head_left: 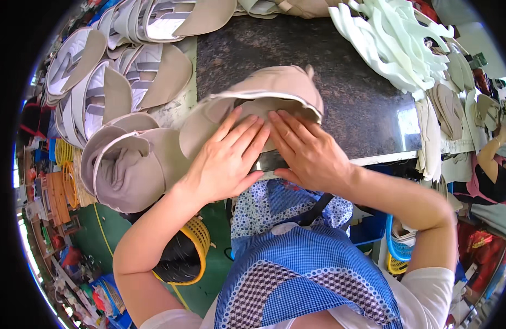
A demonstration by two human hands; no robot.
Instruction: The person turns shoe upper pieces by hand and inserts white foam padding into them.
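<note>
A beige cap (275, 82) lies on the dark table, its open underside facing me and its brim toward the left. Both hands rest at this opening. My left hand (225, 153) lies flat over the brim edge, fingers stretched forward and thumb apart. My right hand (313, 153) mirrors it on the other side, with its fingertips at the cap's inner edge. Neither hand grips the cloth; the fingertips nearly meet in the middle. Left of my left hand, several sewn beige caps (135, 172) sit nested at the table edge.
Stacked visor pieces (159, 77) with white linings fill the table's far left. White curved strips (384, 46) are heaped at the far right of the dark tabletop (368, 120). A yellow basket (201, 247) stands below. Another person (488, 170) works at the right.
</note>
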